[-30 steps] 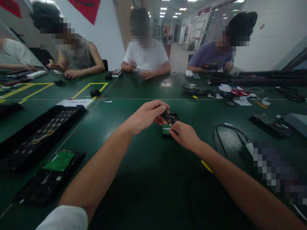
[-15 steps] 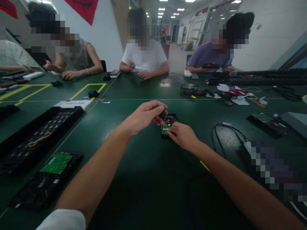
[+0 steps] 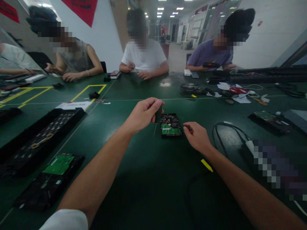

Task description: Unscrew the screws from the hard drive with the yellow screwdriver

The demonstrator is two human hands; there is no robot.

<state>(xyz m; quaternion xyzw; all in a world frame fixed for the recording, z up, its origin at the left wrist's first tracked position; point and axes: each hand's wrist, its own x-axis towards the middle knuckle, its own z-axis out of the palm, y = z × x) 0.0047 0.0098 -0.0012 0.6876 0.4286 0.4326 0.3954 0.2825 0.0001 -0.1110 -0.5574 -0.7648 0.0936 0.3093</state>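
Note:
A hard drive with a green circuit board lies on the dark green table, in the middle of the view. My left hand is closed around a screwdriver. Its dark handle shows between thumb and fingers, and its thin shaft points down just left of the drive, apart from it. To the right of the drive, my right hand is pinched, fingertips together and curled. Whatever is between them, if anything, is too small to make out. That hand does not touch the drive.
A larger board assembly and a long black tray lie on the left. A black cable and a blurred-out strip lie on the right, with another board unit beyond. Several people sit across the table.
My right hand has come off the drive and moved right, uncovering the board. My left hand has shifted slightly left, so the screwdriver shaft now stands beside the drive.

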